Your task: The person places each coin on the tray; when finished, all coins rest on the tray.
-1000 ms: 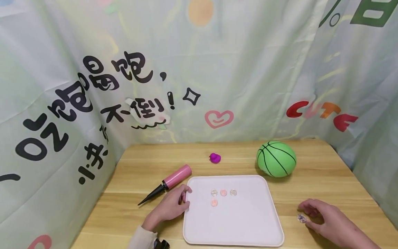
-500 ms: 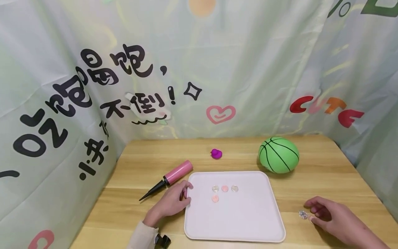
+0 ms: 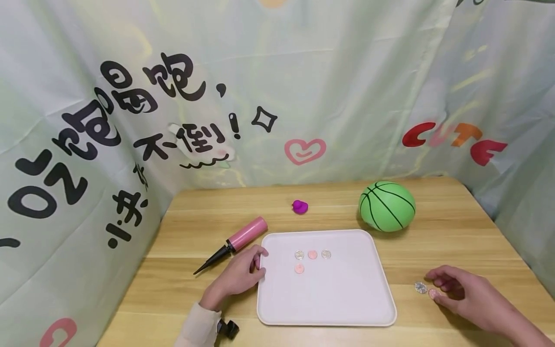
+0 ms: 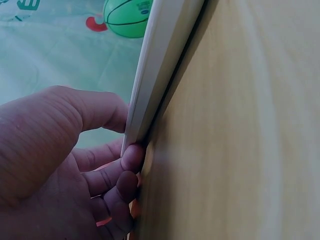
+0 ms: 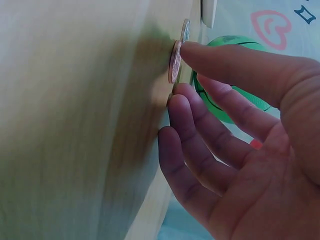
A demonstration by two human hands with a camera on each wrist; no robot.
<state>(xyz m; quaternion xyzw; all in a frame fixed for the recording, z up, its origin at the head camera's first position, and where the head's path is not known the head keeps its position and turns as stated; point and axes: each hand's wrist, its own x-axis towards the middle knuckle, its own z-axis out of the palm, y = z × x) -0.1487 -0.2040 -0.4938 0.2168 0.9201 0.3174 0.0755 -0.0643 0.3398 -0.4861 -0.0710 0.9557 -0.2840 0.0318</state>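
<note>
We note left hand point(image 3: 239, 273) pinching tray point(image 3: 329, 303); right hand point(image 3: 470, 295), fingers loosely parted, thumb touching pink coin point(image 3: 432, 293), grips nothing; thumb slip might knock silver coin point(image 3: 420, 287) left

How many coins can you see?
6. On the tray: a row of three, silver coin, pink coin, silver coin; another pink coin below the leftmost. By the right hand, which might hide more: one silver, one pink.

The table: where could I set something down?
The table is bare between the purple toy duck and green basketball. The white tray is bare below its four coins. Crowded: the left hand beside the pink pump, and the right hand at two coins.
</note>
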